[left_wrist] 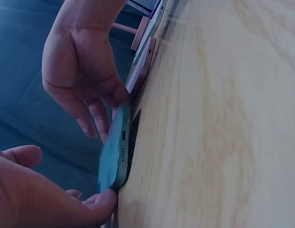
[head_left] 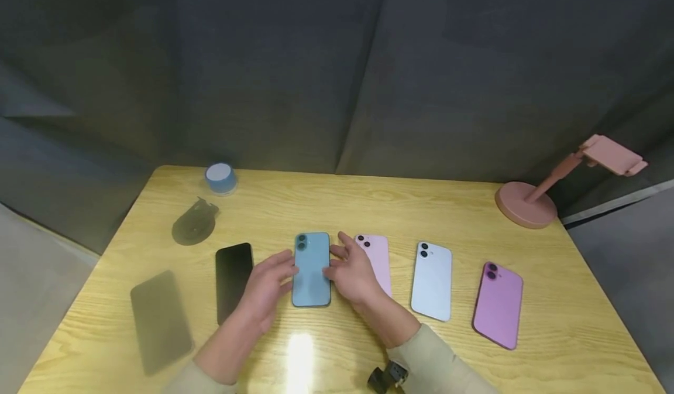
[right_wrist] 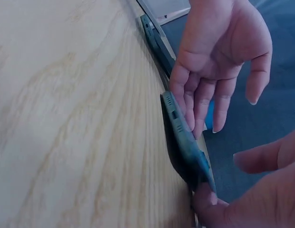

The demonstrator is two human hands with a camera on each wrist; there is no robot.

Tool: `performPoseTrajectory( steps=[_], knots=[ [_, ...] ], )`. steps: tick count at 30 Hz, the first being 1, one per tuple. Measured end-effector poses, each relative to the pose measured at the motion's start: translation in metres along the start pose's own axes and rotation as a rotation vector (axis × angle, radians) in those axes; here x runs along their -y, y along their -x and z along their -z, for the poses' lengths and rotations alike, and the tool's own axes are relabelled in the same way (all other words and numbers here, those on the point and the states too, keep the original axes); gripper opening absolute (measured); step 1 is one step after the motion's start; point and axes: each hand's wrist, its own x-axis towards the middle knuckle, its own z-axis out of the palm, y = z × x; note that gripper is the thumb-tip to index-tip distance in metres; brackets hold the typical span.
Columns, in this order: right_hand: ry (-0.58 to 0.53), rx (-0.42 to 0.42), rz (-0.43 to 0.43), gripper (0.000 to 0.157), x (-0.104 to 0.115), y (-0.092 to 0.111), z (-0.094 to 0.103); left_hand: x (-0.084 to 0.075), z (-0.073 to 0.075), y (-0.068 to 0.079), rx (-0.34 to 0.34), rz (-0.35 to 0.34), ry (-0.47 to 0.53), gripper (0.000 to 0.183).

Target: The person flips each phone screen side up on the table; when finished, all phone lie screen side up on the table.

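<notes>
A light-blue phone is near the table's middle, camera side up, with both hands at its long edges. My left hand has its fingertips at the left edge, and its thumb stands away from the phone in the left wrist view. From the other side my right hand touches the right edge, its thumb raised too in the right wrist view. A dark shadow shows under the phone's bottom end, close over the wood. The right hand partly covers a pale pink phone. A black phone lies left of the left hand.
A white phone and a purple phone lie to the right. On the left are a grey phone-shaped slab, a dark rounded object and a small blue cylinder. A pink phone stand occupies the back right corner.
</notes>
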Motion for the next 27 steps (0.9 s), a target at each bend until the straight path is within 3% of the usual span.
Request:
performPoseTrajectory(
  steps=[4,9,12,16,19,23,27],
  knots=[
    [-0.088,0.109,0.001,0.077,-0.001,0.0,0.001,0.001,-0.002,0.0,0.007,-0.004,-0.012,0.061],
    [-0.223,0.276,-0.04,0.053,-0.002,-0.001,0.004,0.004,-0.004,-0.003,0.012,-0.028,-0.056,0.055],
    [-0.248,0.365,-0.042,0.047,-0.004,-0.001,0.003,0.005,-0.005,-0.003,0.016,-0.033,-0.106,0.051],
    [-0.184,0.393,-0.016,0.047,-0.008,0.0,-0.001,0.004,-0.008,-0.003,0.032,-0.03,-0.174,0.053],
    [-0.051,0.373,0.022,0.046,-0.01,0.001,-0.004,0.003,-0.008,-0.002,0.026,-0.027,-0.184,0.056],
    [0.129,0.339,0.096,0.046,-0.012,0.003,-0.007,0.002,-0.006,-0.001,-0.018,-0.023,-0.171,0.056],
    [0.191,0.324,0.16,0.047,-0.012,0.004,-0.008,0.002,-0.006,-0.001,-0.057,-0.056,-0.113,0.05]
  ],
)
